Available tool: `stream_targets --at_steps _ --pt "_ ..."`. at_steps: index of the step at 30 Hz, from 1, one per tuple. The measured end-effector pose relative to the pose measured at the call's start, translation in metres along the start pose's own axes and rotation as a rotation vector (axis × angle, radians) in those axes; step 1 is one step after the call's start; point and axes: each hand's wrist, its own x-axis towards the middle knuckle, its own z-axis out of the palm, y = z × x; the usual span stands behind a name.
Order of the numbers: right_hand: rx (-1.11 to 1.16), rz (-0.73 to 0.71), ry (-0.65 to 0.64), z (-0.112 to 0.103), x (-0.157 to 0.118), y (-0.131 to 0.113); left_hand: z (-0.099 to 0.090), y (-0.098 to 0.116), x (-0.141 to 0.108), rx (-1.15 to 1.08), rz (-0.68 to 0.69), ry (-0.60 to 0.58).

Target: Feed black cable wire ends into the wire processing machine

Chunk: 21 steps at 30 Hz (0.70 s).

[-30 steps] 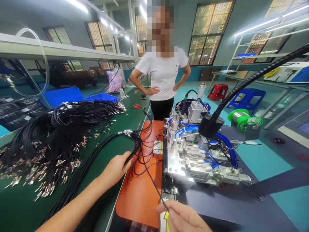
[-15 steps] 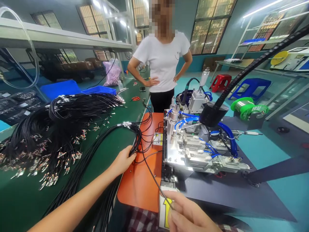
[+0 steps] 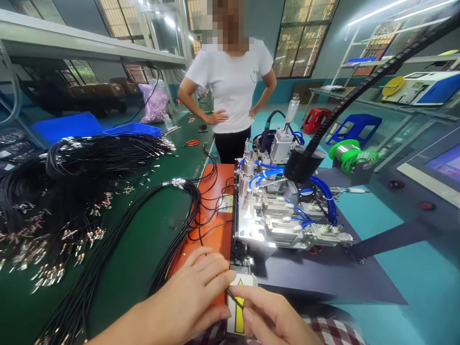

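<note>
- Right hand [image 3: 276,311]: thumb and forefinger pinch one black cable [image 3: 235,301] just beyond the near end of the orange board [image 3: 223,173]. A fingertip pinch suits so thin a cable, since it leaves a short length exposed between the hands.
- Left hand [image 3: 187,292]: over the board's near end, palm down, fingers bent and lying close together, thumb apart below them. The same cable appears to run beneath these fingers, which would steady it; whether they close on it cannot be told, as the hand's back covers the contact.
- Yellow arrow label [image 3: 239,320]: beyond the board's near end, below the held cable.
- Loose bundle [image 3: 132,211]: curves over the green bench [image 3: 154,239] left of the board, several strands crossing onto it. The board seems to give these strands a smooth rest beside the machine [image 3: 287,215].
- Large cable pile [image 3: 82,177]: farther left of the board, many bare ends facing outward, presumably so that they do not tangle.
- Red-handled tool [image 3: 191,143]: on the bench, beyond the board's far left corner.
- Person in a white shirt [image 3: 233,86]: past the board's far end, hands on hips, touching none of the cables.
</note>
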Motion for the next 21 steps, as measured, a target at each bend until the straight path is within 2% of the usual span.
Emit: stream_targets --at_steps 2,5,7,9,12,21 --pt "-0.047 0.043 0.062 -0.004 -0.002 0.000 0.008 -0.003 0.001 0.016 0.015 -0.029" --pt "0.020 0.166 0.127 -0.008 -0.008 -0.003 0.023 -0.014 -0.004 0.106 0.018 0.066" --pt "0.104 0.198 0.164 -0.009 -0.011 -0.004 0.031 -0.019 -0.008 0.148 -0.034 0.125" --pt "0.171 0.220 0.203 -0.011 -0.012 -0.004 0.035 -0.018 -0.011 0.157 -0.069 0.165" --pt "0.224 0.254 0.237 -0.014 -0.010 0.002 0.037 -0.012 -0.011 0.155 -0.044 0.201" --pt "0.291 0.150 0.264 -0.026 -0.009 0.014 0.043 0.000 0.000 0.057 -0.070 0.198"
